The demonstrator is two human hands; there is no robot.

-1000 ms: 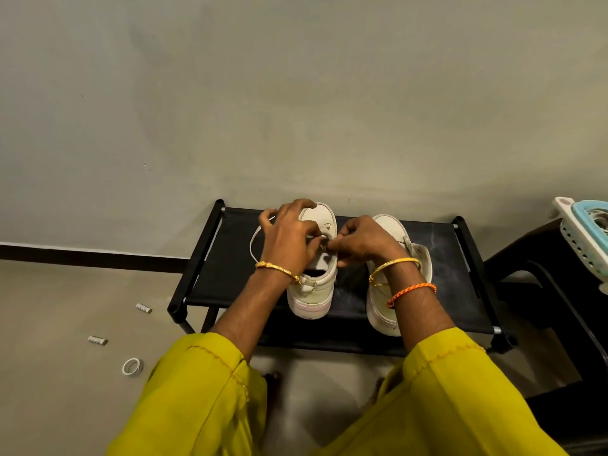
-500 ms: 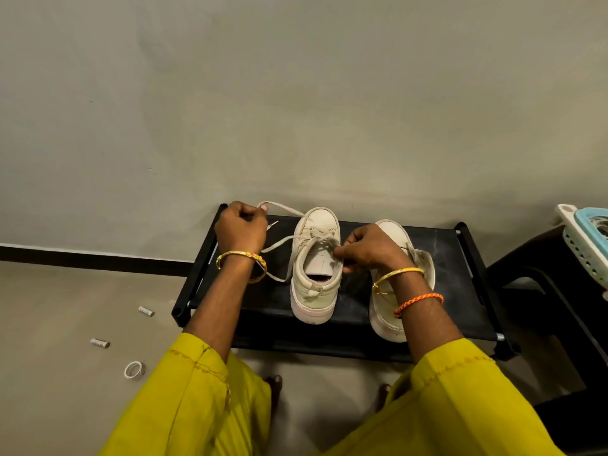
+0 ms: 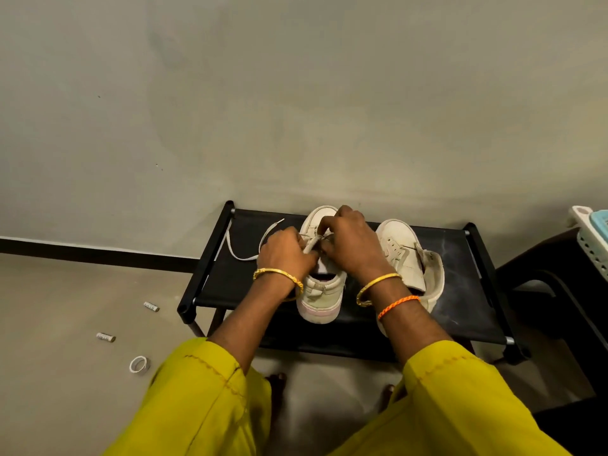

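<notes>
Two off-white sneakers stand on a low black rack [image 3: 460, 291]. The left sneaker [image 3: 320, 297] has its heel toward me. Both hands meet over its lacing. My left hand [image 3: 284, 253] pinches the white shoelace [image 3: 243, 256] near the eyelets, and a loose loop of the lace trails off to the left across the rack. My right hand [image 3: 350, 243] pinches the lace on the other side, fingers curled over the tongue. The right sneaker [image 3: 408, 258] lies untouched beside my right wrist, its tongue splayed open.
The rack stands against a grey wall. On the floor to the left lie two small cylinders [image 3: 151, 306] [image 3: 106, 337] and a white ring [image 3: 139, 365]. A dark chair [image 3: 559, 291] and a pale plastic basket [image 3: 592, 238] stand at the right edge.
My left hand, which had pulled the lace out to the left, has come back to the left sneaker's eyelets. My right hand has shifted forward over the tongue. The loose lace now lies slack on the rack.
</notes>
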